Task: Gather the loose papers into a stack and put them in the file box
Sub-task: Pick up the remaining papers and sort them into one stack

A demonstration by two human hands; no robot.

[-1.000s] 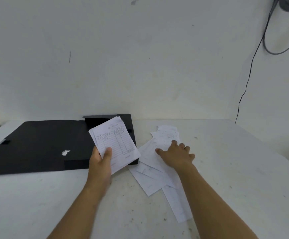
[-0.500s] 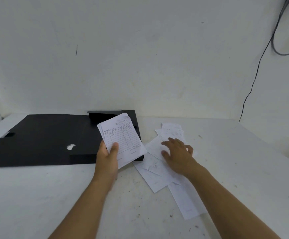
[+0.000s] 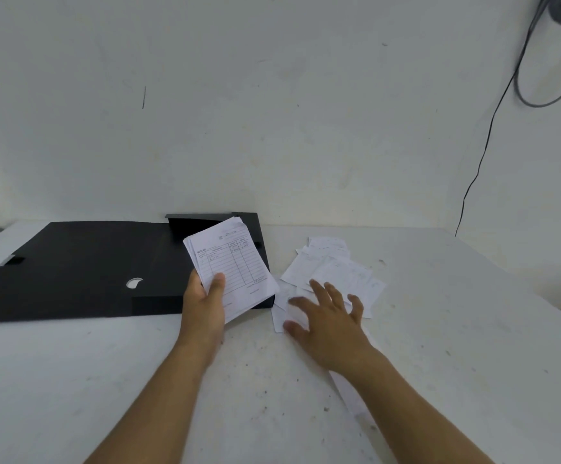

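My left hand (image 3: 205,303) grips a stack of white printed forms (image 3: 234,262), held tilted above the right end of the black file box (image 3: 71,269), which lies open and flat on the table. To the right, several loose papers (image 3: 336,272) are spread on the table. Over their near part is my right hand (image 3: 329,316), palm down with fingers spread; it holds nothing. One more sheet (image 3: 349,393) lies partly hidden under my right forearm.
The white table (image 3: 456,329) is speckled with dirt and meets a white wall at the back. A black cable (image 3: 483,155) hangs down the wall at the right. The file box's raised flap (image 3: 199,222) stands behind the held stack.
My right hand has drawn back toward me across the loose papers, which have bunched closer together. The left hand's stack has stayed nearly in place.
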